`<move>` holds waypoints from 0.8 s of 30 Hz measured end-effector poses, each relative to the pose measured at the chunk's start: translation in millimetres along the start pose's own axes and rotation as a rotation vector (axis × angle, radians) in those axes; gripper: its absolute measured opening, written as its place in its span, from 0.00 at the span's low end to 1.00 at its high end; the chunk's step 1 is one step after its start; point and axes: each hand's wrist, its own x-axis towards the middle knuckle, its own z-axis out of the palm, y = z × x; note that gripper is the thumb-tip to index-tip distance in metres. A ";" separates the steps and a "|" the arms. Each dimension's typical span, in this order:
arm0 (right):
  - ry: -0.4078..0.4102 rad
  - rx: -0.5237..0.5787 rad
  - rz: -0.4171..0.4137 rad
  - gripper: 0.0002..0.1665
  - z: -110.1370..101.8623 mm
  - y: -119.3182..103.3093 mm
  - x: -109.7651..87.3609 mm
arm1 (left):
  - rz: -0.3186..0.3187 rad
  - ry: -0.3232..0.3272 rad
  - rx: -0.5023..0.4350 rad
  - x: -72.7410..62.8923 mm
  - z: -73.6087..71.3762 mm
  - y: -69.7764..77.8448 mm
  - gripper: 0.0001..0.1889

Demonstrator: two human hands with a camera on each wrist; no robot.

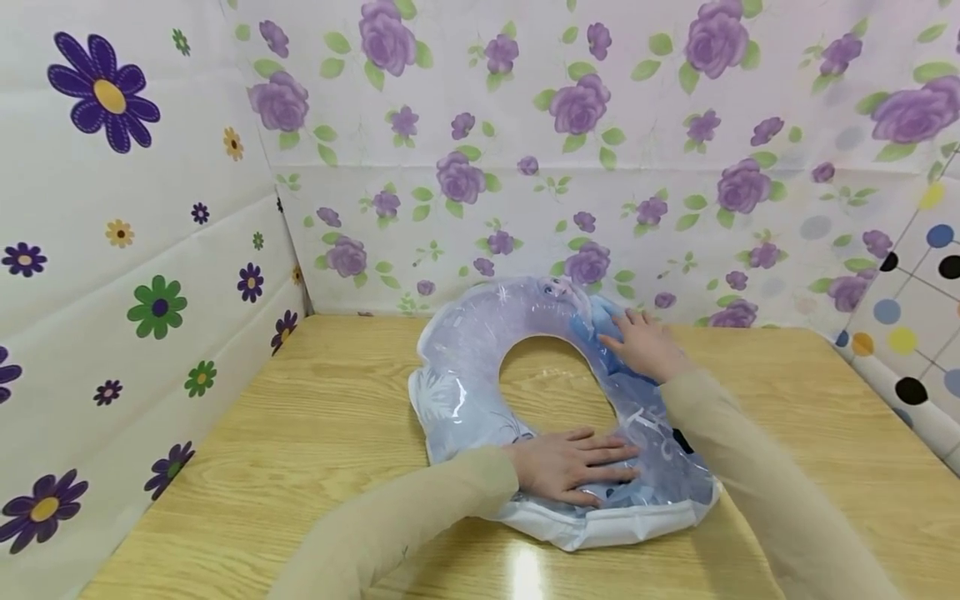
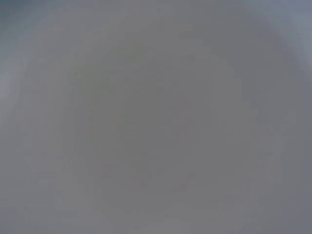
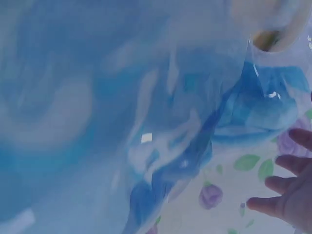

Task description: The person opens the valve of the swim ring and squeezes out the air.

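Observation:
A partly filled inflatable swim ring (image 1: 465, 350), pale lilac and blue with a printed cartoon figure, lies on the wooden table. Its outer edge is wrinkled, and bare tabletop shows through the hole. My left hand (image 1: 573, 467) rests flat across the near side of the ring, fingers straight and pointing right. On the far right side, my right hand (image 1: 647, 343) lies over the blue printed part with its fingers extended. Close up in the right wrist view are the ring's glossy blue film (image 3: 170, 131) and spread fingertips. Only a grey blur fills the left wrist view.
The wooden table (image 1: 315, 417) extends around the ring on both sides. Behind it hangs a cloth with purple roses (image 1: 461, 179). A daisy-printed sheet (image 1: 157, 308) stands at the left, and a dotted sheet (image 1: 911, 333) at the right.

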 end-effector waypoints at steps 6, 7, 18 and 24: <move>0.099 0.004 -0.062 0.39 24.9 -6.3 6.3 | -0.004 -0.017 0.008 0.5 -1.1 3.1 0.33; 0.118 0.007 -0.081 0.39 29.3 -6.7 7.1 | -0.007 -0.020 0.008 0.5 -1.3 3.4 0.33; 0.166 0.082 -0.099 0.46 56.0 -4.7 9.7 | -0.018 -0.035 0.044 0.5 -4.6 4.6 0.32; 0.130 0.129 -0.011 0.48 60.6 -2.8 12.8 | -0.014 -0.007 0.128 -6.0 -9.8 5.5 0.33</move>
